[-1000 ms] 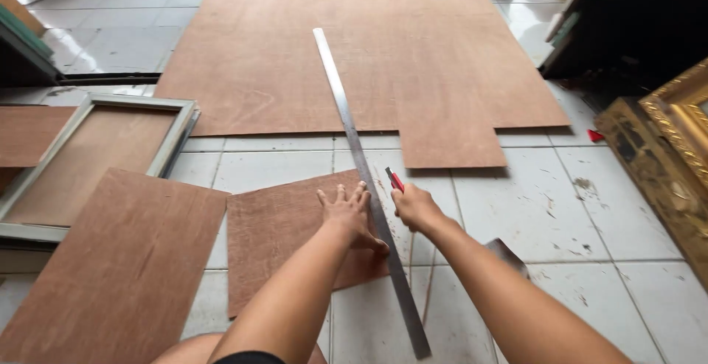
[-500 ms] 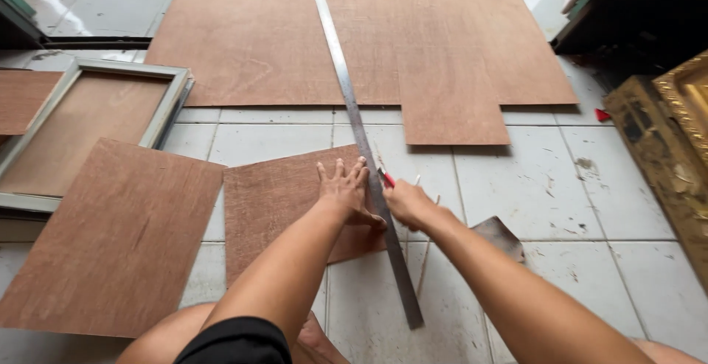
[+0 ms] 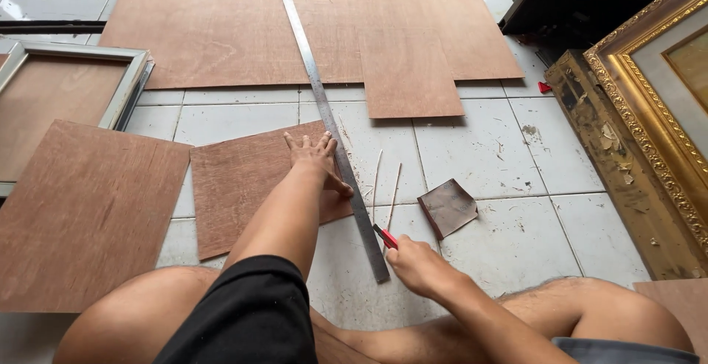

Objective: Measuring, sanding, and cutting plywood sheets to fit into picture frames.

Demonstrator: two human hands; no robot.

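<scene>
My left hand (image 3: 316,159) lies flat, fingers spread, on a small brown plywood piece (image 3: 243,183) and presses against a long steel ruler (image 3: 324,113) that runs along the piece's right edge. My right hand (image 3: 417,264) is closed around a red utility knife (image 3: 386,237), whose tip sits against the ruler near its near end. The ruler reaches from the near floor tiles up across a large plywood sheet (image 3: 221,25).
Another plywood panel (image 3: 81,216) lies at left, beside a grey picture frame (image 3: 70,91). A small dark offcut (image 3: 448,207) and thin wood slivers (image 3: 377,179) lie right of the ruler. Ornate gold frames (image 3: 649,113) lean at right. My knees (image 3: 184,320) fill the bottom.
My right hand has drawn the knife toward me along the ruler, from beside my left hand to the ruler's near end. The left hand stays pressed down. The view has shifted closer.
</scene>
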